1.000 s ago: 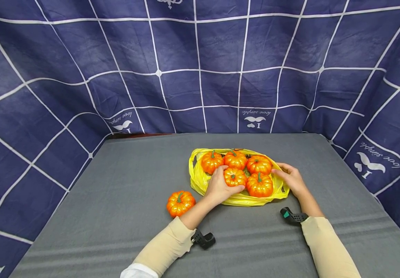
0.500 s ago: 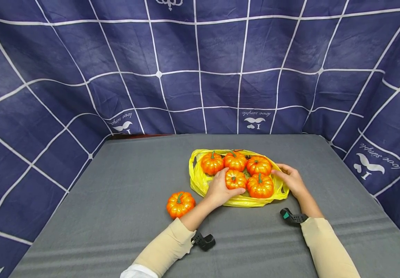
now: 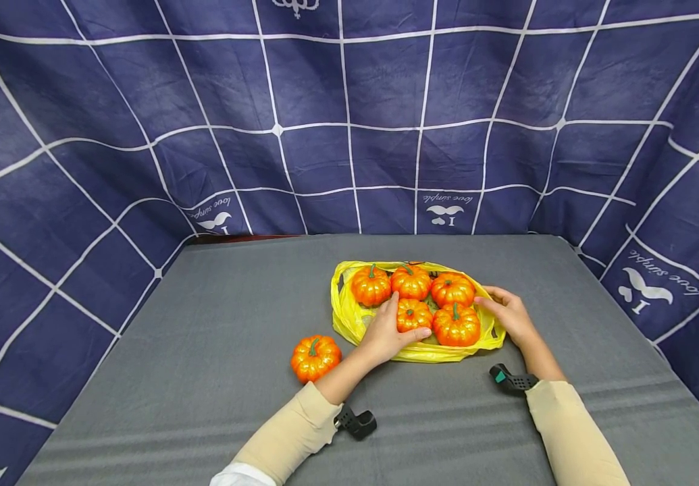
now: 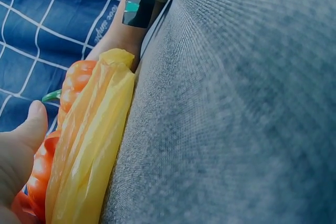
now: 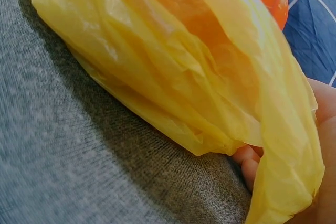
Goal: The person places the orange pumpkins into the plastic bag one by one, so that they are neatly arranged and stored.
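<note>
A yellow plastic bag (image 3: pixel 349 314) lies opened out on the grey table, with several orange pumpkins inside. My left hand (image 3: pixel 381 332) reaches over its near left rim. Its thumb and fingers are spread beside a small pumpkin (image 3: pixel 415 315) at the front, the fingers straight along its left side. In the left wrist view the thumb (image 4: pixel 32 124) stands out straight beside the bag's side (image 4: pixel 86 156). My right hand (image 3: pixel 510 316) holds the bag's right edge; in the right wrist view yellow film (image 5: pixel 286 166) hides most of its fingers. Another pumpkin (image 3: pixel 456 325) sits between the hands.
One loose pumpkin (image 3: pixel 315 358) with a green stem rests on the grey table (image 3: pixel 234 310), left of the bag near my left forearm. A dark blue curtain (image 3: pixel 385 155) with white grid lines surrounds the table at the back and sides.
The front pumpkin has shifted slightly right and nearer to me. The fingers of my left hand have straightened and spread around it. My right hand stays at the bag's edge.
</note>
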Tool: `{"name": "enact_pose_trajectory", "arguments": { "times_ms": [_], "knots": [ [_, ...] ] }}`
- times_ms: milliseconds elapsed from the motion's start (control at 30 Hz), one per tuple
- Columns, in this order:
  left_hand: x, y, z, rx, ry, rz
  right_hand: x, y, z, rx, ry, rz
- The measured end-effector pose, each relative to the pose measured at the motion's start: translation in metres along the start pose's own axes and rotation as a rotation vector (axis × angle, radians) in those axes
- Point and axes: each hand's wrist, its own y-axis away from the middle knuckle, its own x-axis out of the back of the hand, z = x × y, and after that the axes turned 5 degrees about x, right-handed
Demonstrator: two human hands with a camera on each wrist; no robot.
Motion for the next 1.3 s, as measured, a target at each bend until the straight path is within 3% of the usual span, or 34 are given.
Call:
{"name": "enact_pose_trajectory", "arguments": {
  "times_ms": [333,567,800,933,1100,1233,1300],
  "knots": [
    [0.004,0.000,0.004,-0.037,0.064,0.039,0.001,-0.001,0.002,0.006,-0.011,0.004],
    [0.014,0.000,0.011,-0.056,0.085,0.072,0.002,-0.001,0.002,-0.001,-0.010,-0.001],
    [0.027,0.003,0.018,-0.041,0.137,0.059,0.001,-0.001,0.003,0.000,-0.006,0.000],
    [0.040,0.007,0.024,-0.036,0.152,0.040,0.000,-0.001,0.002,0.005,0.002,0.004],
    [0.067,0.012,0.029,-0.048,0.183,0.051,0.001,-0.001,0.001,0.000,0.007,0.008],
    [0.092,0.019,0.026,-0.111,0.190,0.080,0.001,0.000,0.000,-0.006,0.034,0.005],
    [0.104,0.021,0.021,-0.173,0.189,0.076,0.001,0.000,-0.001,-0.006,0.043,0.005]
  ]
}}
